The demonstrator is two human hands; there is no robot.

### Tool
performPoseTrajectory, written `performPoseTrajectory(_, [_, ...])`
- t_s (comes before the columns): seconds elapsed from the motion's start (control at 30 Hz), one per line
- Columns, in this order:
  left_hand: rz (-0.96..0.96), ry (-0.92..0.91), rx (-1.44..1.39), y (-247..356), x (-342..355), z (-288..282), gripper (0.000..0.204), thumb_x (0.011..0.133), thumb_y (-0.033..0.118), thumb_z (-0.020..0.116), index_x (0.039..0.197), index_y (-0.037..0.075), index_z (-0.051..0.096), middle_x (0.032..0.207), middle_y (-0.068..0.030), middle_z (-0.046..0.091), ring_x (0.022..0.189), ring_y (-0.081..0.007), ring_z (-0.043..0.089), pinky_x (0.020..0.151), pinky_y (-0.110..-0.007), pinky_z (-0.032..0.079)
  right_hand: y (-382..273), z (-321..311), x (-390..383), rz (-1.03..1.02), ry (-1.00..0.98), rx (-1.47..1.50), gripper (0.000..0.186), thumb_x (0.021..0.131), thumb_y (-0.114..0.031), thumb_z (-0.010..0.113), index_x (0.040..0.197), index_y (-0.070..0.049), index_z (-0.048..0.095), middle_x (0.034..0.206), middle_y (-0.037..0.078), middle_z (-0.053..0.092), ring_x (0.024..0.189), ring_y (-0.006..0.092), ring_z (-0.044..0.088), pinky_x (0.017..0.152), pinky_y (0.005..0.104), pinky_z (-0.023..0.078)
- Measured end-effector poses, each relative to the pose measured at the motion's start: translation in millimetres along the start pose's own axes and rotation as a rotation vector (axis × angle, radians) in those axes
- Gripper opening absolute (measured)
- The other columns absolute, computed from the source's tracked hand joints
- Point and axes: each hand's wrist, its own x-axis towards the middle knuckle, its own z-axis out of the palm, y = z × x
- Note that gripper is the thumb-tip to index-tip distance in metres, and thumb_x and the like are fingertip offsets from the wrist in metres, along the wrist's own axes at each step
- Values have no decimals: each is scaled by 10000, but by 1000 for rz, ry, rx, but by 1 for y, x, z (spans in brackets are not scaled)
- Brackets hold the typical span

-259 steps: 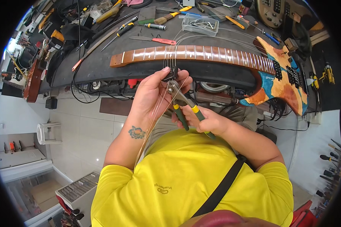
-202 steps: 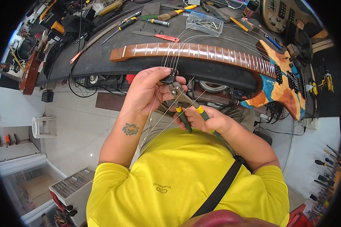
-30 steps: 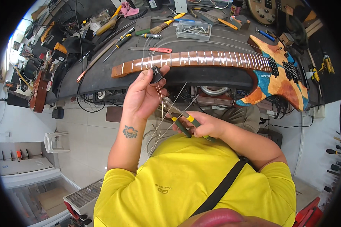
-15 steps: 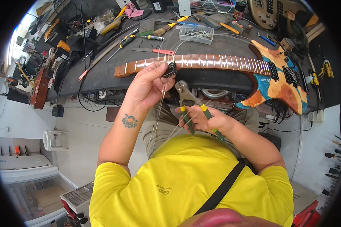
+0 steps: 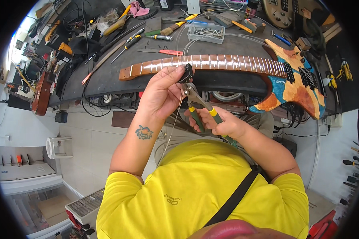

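Observation:
My left hand (image 5: pixel 163 93) pinches a small black string clamp block (image 5: pixel 188 73) between thumb and fingers, in front of the guitar neck (image 5: pixel 219 63). Thin metal strings (image 5: pixel 172 131) trail from below it toward my lap; others arc up over the bench. My right hand (image 5: pixel 229 122) grips a cable cutter (image 5: pixel 199 99) with green and yellow handles. Its jaws are just under the block, close to the strings; whether they touch a string I cannot tell. The headless guitar body (image 5: pixel 291 85), blue and burl wood, lies at the right.
On the dark bench (image 5: pixel 107 79) lie a red-handled knife (image 5: pixel 163 51), a screwdriver (image 5: pixel 125 48), a brush (image 5: pixel 175 28) and a clear box (image 5: pixel 205 34) of small metal tools. Another guitar (image 5: pixel 283 14) rests at the back right. A white stool (image 5: pixel 58 147) stands on the floor at left.
My left hand and the block have shifted slightly right. The cutter's jaws have come closer beneath the block. Loose strings that fanned across the cutter's handles no longer show there.

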Motion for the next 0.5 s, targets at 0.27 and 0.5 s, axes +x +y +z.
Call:
performPoseTrajectory(0.27, [24, -16, 48, 1, -1, -3, 168, 1089, 134, 704, 1215, 27, 672, 1229, -164, 765, 1017, -230, 758, 902, -392, 649, 4, 2, 0, -29, 45, -40, 861, 715, -83, 619, 1564, 16, 524, 1292, 90, 615, 1172, 192, 566, 1101, 335, 445])
performPoseTrajectory(0.5, [91, 4, 153, 1, -1, -1, 102, 1061, 124, 750, 1091, 65, 672, 1187, -157, 779, 969, -204, 758, 886, -374, 637, 5, 1, -3, -6, 68, -63, 870, 723, -93, 630, 1580, 5, 518, 1315, 88, 625, 1218, 193, 564, 1140, 349, 432])
